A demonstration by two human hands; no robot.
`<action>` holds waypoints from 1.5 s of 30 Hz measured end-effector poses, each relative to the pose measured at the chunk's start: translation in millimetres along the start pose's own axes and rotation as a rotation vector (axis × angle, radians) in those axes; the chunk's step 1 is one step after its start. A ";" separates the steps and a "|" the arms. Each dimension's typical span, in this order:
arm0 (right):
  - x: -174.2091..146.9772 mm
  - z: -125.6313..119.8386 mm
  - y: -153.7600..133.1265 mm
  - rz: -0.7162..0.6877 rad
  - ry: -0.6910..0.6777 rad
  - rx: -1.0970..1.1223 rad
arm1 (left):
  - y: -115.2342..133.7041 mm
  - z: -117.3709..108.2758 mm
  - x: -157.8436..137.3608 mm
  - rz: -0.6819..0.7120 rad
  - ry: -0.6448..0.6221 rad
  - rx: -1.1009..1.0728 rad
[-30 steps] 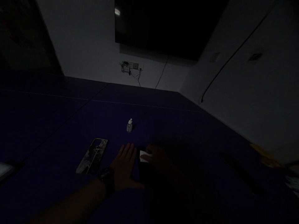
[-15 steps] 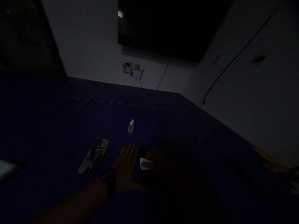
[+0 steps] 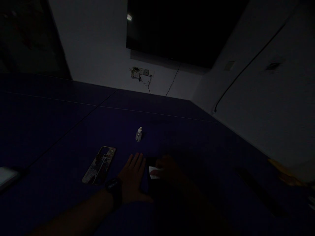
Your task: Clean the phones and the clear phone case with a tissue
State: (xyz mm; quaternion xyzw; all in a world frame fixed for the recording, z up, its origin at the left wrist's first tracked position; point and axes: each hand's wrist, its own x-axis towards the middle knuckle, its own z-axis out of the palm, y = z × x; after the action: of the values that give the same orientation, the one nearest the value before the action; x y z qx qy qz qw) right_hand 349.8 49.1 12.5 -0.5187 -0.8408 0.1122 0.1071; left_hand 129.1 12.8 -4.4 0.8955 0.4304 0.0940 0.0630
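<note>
You see through one camera, worn on your head, which faces forward and down over the blue tabletop (image 3: 118, 124). It sits behind and above your left hand (image 3: 132, 183) and right hand (image 3: 169, 168), near enough that your left forearm (image 3: 83, 208) runs in from the near side. The view is wide: it carries past the tabletop to the far wall (image 3: 93, 49), cuts off the top of the dark screen (image 3: 182, 29) there, and takes in the right wall (image 3: 270, 108) too. In your view the tabletop's far edge slopes down toward the right.
</note>
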 end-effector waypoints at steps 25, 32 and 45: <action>-33.7 -8.8 14.6 -0.243 0.050 -0.048 | -4.9 9.0 1.9 0.004 -0.011 -0.001; -50.5 -20.7 14.2 -0.217 0.045 -0.007 | -2.5 4.2 0.6 -0.004 -0.005 0.017; -45.7 -14.6 28.2 -0.324 0.014 -0.055 | -1.9 4.0 -0.7 0.004 0.020 -0.009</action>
State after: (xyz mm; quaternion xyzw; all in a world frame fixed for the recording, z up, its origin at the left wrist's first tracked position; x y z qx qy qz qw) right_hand 398.1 21.6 15.1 -0.3797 -0.9154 0.0670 0.1155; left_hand 128.1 13.3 -8.7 0.8951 0.4289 0.1050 0.0624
